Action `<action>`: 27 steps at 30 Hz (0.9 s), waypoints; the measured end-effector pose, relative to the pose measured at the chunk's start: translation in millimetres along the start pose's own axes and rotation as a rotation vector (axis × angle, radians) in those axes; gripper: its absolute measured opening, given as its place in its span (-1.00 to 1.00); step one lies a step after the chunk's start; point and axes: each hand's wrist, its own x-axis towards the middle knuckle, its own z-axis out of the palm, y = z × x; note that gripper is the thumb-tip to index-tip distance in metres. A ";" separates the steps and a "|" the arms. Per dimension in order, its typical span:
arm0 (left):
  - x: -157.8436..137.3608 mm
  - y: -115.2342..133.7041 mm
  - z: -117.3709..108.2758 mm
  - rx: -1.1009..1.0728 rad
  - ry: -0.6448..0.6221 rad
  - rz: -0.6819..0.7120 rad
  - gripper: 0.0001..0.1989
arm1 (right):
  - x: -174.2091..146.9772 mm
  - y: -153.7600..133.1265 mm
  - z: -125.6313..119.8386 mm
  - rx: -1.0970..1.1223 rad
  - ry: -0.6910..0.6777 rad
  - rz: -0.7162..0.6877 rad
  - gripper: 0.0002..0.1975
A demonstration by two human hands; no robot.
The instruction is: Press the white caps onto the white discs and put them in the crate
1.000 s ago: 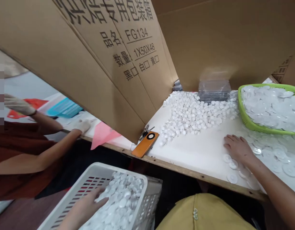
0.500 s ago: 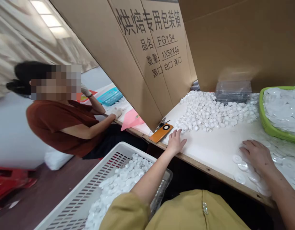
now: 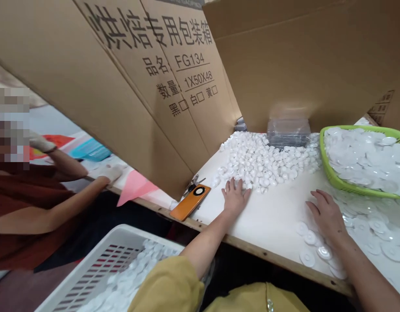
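My left hand [image 3: 235, 198] is at the near edge of a pile of small white round pieces [image 3: 248, 151], fingers spread and palm down; I cannot tell whether its fingertips touch them. Farther right, my right hand [image 3: 328, 216] is over the white tabletop [image 3: 271, 216], its fingers apart with nothing visible in them. Beside and below its wrist lie several flat round white discs [image 3: 307, 258]. More clear-looking discs [image 3: 378, 229] spread out to its right.
A green basket [image 3: 339, 184] full of discs stands at the right. Cardboard panels [image 3: 284, 65] rise behind and left. An orange phone [image 3: 188, 203] lies by the table edge. Below is a white basket [image 3: 122, 232] of white pieces. A co-worker [image 3: 53, 216] sits left.
The view has swung to the right. My left hand has moved forward from the table edge to the pile. My right hand has lifted its fingers and stays near the discs.
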 end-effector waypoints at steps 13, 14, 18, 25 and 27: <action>5.3 -7.7 -1.6 -0.068 0.036 0.019 -0.52 | 99.2 9.5 37.2 0.093 -0.043 0.125 -0.51; 5.8 -8.7 -1.4 -0.071 0.029 0.016 -0.53 | 122.5 15.7 45.6 0.084 -0.019 0.137 -0.50; 6.5 -13.7 -0.2 -0.068 0.032 0.017 -0.56 | 206.5 44.5 82.1 -0.062 0.076 0.258 -0.52; 5.5 -20.0 5.3 -0.007 0.069 0.060 -0.61 | 272.7 93.7 124.9 -0.311 -0.104 0.349 -0.63; 5.8 -20.0 5.2 -0.004 0.057 0.056 -0.61 | 276.9 100.7 129.3 -0.360 -0.234 0.323 -0.69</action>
